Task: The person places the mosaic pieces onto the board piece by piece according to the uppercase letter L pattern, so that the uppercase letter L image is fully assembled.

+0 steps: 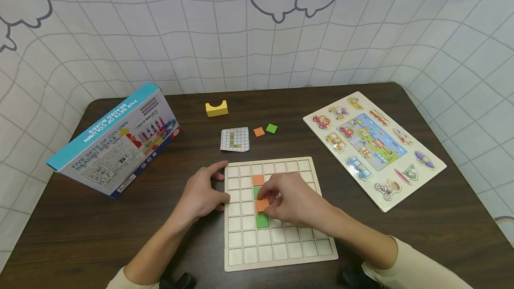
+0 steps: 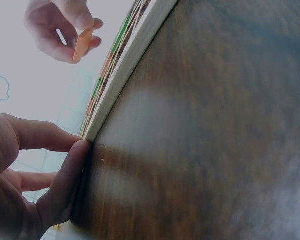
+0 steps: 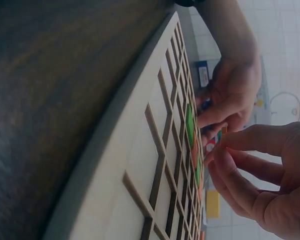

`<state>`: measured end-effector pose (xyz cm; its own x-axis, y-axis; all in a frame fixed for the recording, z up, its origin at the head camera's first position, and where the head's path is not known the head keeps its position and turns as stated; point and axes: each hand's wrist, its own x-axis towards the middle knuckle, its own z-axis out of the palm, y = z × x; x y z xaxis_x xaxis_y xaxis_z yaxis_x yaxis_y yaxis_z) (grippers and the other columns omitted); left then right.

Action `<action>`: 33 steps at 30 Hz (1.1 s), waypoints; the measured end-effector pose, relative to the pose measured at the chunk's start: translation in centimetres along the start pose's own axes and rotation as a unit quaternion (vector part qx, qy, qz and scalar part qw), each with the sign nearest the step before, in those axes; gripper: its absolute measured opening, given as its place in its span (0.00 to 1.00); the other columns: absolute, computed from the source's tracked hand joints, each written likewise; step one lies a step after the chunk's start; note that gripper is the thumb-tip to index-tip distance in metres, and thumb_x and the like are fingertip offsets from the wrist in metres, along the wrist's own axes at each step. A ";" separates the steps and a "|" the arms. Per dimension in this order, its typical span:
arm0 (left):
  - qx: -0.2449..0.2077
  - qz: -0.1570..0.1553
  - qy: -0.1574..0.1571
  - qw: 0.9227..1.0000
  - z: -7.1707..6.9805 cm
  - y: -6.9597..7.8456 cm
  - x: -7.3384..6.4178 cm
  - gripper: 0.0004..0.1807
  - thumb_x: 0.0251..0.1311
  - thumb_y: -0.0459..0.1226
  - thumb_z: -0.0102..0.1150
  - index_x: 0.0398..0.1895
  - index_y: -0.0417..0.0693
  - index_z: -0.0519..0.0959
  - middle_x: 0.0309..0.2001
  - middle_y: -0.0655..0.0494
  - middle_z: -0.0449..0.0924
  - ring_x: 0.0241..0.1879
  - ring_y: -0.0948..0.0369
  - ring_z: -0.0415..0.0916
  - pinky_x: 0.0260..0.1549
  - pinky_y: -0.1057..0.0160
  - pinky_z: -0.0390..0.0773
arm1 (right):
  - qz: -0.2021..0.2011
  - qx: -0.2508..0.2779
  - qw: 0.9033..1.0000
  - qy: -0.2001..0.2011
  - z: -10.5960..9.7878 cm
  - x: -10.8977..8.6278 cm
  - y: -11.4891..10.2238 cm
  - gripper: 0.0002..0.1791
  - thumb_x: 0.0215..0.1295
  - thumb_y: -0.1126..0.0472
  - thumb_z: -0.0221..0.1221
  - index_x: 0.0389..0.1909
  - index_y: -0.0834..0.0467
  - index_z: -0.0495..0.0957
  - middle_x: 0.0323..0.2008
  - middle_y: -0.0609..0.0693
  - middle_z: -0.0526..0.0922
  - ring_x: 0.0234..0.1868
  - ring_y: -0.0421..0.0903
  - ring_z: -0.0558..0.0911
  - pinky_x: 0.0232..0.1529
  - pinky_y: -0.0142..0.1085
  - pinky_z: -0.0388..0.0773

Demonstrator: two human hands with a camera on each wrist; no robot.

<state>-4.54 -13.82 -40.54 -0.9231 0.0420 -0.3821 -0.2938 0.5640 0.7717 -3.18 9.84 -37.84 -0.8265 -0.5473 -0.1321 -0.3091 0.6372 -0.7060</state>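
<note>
A pale wooden grid board (image 1: 277,253) lies on the table. My right hand (image 1: 295,200) is over its middle, pinching an orange tile (image 2: 82,45) between thumb and fingertips, above the surface. In one column of the board sit a far orange tile (image 1: 258,180), a green tile (image 1: 256,192) partly covered by my fingers, and a nearer green tile (image 1: 262,221). Another orange tile (image 3: 194,150) shows between the greens in the right wrist view. At the board's left edge, my left hand (image 1: 202,193) rests its thumb and forefinger, the forefinger near the far corner.
Beyond the board lie a small pattern card (image 1: 235,139), a loose orange tile (image 1: 259,132), a loose green tile (image 1: 271,128) and a yellow arched block (image 1: 217,109). A blue and white box (image 1: 120,146) stands left; a picture puzzle board (image 1: 421,182) lies right.
</note>
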 end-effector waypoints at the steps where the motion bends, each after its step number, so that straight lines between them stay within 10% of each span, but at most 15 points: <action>1: 0.000 0.000 0.000 1.000 0.0 0.0 0.0 0.49 0.47 0.21 0.72 0.76 0.53 0.70 0.53 0.43 0.71 0.21 0.55 0.78 0.20 0.60 0.87 | -0.004 -0.001 1.000 0.000 0.1 -0.1 0.0 0.11 0.52 0.68 0.74 0.38 0.55 0.89 0.30 0.43 0.83 0.31 0.39 0.80 0.33 0.28 0.82; 33: -0.005 0.003 0.001 1.000 0.0 -0.1 0.1 0.49 0.46 0.21 0.72 0.76 0.53 0.70 0.53 0.43 0.71 0.22 0.55 0.78 0.20 0.60 0.87 | -0.024 0.019 0.998 -0.057 1.7 -2.3 -0.3 0.12 0.50 0.72 0.73 0.36 0.57 0.88 0.30 0.43 0.82 0.28 0.33 0.78 0.31 0.25 0.81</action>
<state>-4.59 -13.86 -40.61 -0.9251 0.0434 -0.3773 -0.2916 0.5554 0.7788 -0.41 9.95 -38.48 -0.7515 -0.6363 -0.1743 -0.3271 0.5888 -0.7392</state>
